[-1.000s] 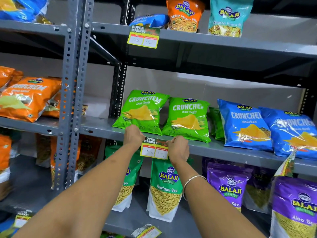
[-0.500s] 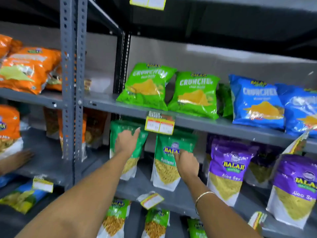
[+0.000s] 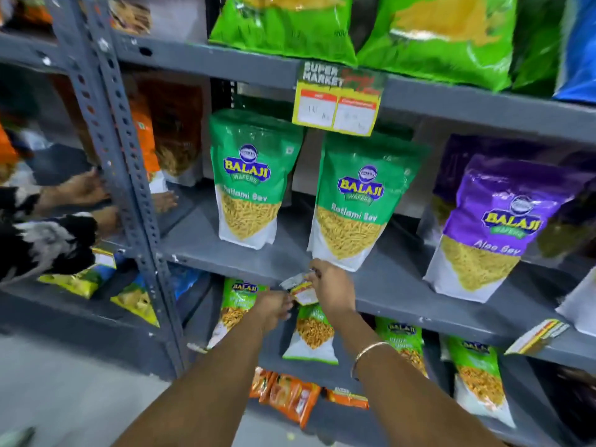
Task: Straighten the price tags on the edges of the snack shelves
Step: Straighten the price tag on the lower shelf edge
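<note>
Mid-fix on the crooked price tag [image 3: 301, 290]: right hand [image 3: 332, 291] pinching it, left hand [image 3: 274, 306] apparently closing beside it; next, levelling against the shelf edge [image 3: 419, 304].

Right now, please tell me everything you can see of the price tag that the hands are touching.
The crumpled price tag is small and paper-like, white with yellow and red. It hangs tilted at the front edge of the grey shelf. The right hand pinches its upper part, and the left hand reaches it from below-left. Its print is unreadable.
</note>
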A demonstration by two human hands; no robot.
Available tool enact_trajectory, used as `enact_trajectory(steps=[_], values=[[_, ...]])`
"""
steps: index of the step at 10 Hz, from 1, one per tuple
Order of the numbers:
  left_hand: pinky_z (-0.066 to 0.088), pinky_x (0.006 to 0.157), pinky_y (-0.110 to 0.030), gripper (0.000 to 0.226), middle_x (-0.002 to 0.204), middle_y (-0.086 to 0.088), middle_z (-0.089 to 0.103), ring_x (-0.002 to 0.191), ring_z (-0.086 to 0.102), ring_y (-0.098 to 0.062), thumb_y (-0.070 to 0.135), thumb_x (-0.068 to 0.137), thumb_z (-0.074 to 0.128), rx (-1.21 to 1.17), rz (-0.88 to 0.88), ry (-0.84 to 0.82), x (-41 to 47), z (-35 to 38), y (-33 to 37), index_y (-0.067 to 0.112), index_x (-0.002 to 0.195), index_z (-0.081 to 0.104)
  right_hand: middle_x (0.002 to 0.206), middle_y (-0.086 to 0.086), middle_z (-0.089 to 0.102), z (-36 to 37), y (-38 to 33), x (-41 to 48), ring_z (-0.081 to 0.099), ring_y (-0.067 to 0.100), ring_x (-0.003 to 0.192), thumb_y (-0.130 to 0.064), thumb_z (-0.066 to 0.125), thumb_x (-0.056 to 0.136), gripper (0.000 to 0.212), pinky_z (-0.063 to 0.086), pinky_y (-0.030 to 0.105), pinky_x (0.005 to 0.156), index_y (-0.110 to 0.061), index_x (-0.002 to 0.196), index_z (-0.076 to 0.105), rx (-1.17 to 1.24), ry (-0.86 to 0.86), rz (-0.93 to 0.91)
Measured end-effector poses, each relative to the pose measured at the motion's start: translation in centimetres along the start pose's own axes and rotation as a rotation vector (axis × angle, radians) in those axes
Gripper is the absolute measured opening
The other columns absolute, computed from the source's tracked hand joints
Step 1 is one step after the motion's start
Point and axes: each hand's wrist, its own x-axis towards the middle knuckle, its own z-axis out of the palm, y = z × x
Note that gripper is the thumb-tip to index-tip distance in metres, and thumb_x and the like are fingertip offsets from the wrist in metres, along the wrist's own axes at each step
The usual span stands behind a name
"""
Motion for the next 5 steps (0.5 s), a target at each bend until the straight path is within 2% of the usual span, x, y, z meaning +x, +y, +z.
enact_trajectory(steps=[1, 2, 3, 4, 5], values=[[0.041, 0.03, -0.009, 0.019, 0.032, 0.006, 0.058, 0.026, 0.052, -0.001, 0.013, 0.083, 0.066, -0.081, 0.041, -0.074, 2.0, 1.2, -1.6, 0.002, 0.072, 0.055, 0.092, 0.02, 0.065, 0.9, 0.3, -0.9, 0.059, 0.039, 0.095, -0.011, 0.05, 0.09, 0.015, 0.029, 0.032, 0.064, -0.016, 0.077, 0.045, -0.035, 0.031, 0.033], [0.032, 0.027, -0.006, 0.022, 0.026, 0.005, 0.051, 0.021, 0.044, -0.001, 0.008, 0.078, 0.071, -0.06, 0.071, 0.037, 2.2, 0.5, -1.9, 0.0, 0.065, 0.055, 0.097, 0.02, 0.066, 1.8, 0.8, -1.9, 0.06, 0.038, 0.093, -0.013, 0.051, 0.091, 0.014, 0.033, 0.033, 0.064, -0.014, 0.077, 0.052, 0.064, 0.07, 0.085], [0.027, 0.026, -0.006, 0.038, 0.024, 0.006, 0.042, 0.026, 0.039, -0.004, -0.011, 0.086, 0.052, 0.043, 0.146, 0.082, 1.2, -0.7, -1.7, 0.01, 0.055, 0.047, 0.104, 0.018, 0.061, 3.0, 2.4, -2.6, 0.06, 0.034, 0.097, -0.009, 0.056, 0.09, 0.014, 0.045, 0.033, 0.074, -0.003, 0.091, 0.069, 0.231, 0.178, 0.201], [0.035, 0.035, -0.007, 0.04, 0.04, 0.004, 0.049, 0.045, 0.041, -0.008, -0.014, 0.084, 0.055, 0.077, 0.223, 0.078, 1.2, -1.2, -1.5, 0.012, 0.054, 0.047, 0.105, 0.018, 0.063, 3.3, 3.5, -2.5, 0.061, 0.033, 0.097, -0.005, 0.058, 0.088, 0.016, 0.046, 0.03, 0.075, -0.002, 0.094, 0.072, 0.246, 0.184, 0.267], [0.037, 0.039, 0.001, 0.026, 0.057, 0.002, 0.051, 0.048, 0.048, -0.003, -0.014, 0.079, 0.062, 0.176, 0.289, 0.133, 1.8, -0.8, -1.2, 0.004, 0.061, 0.058, 0.098, 0.017, 0.07, 3.5, 4.1, -2.0, 0.065, 0.033, 0.088, -0.007, 0.06, 0.087, 0.012, 0.045, 0.031, 0.068, -0.004, 0.086, 0.071, 0.218, 0.17, 0.298]])
